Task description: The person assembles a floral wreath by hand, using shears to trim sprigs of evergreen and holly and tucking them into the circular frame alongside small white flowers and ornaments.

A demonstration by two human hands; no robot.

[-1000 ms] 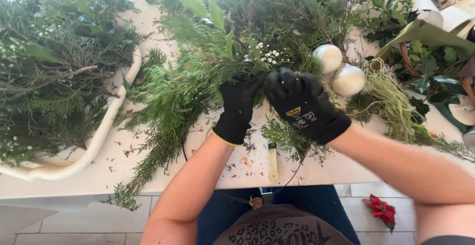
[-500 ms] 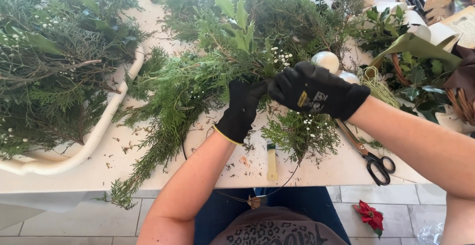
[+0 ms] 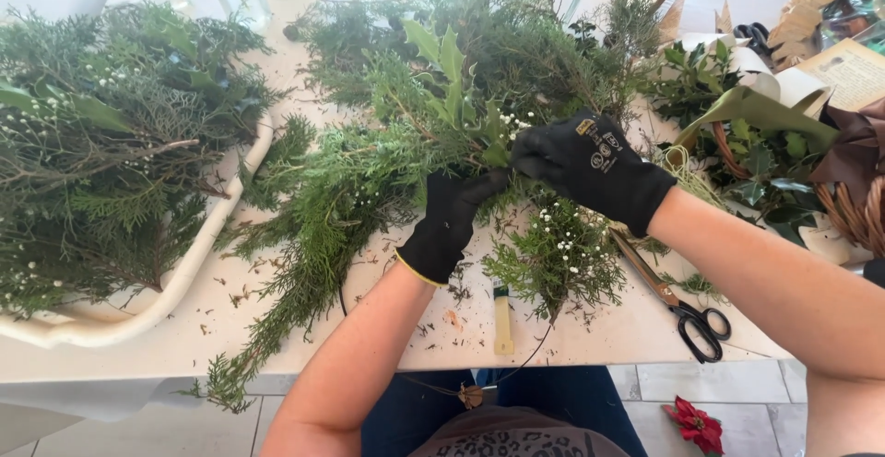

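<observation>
Since the earlier frame, right gloved hand (image 3: 595, 169) shifts up-left, uncovering black-handled scissors (image 3: 687, 308). Left gloved hand (image 3: 450, 222) clamps green cedar-and-holly bundle (image 3: 433, 134) mid-table; right pinches its stems. Step: gathering sprigs; next probably needs binding.

the fingertips of the left hand (image 3: 449, 224) are buried in the bundle of greenery (image 3: 433, 134), so its grip cannot be made out, and the right hand (image 3: 590, 169) hides the stems beneath it. the white tray (image 3: 189, 268) runs off the left edge, and what may be a wicker basket (image 3: 853, 213) is cut off at the right.
</observation>
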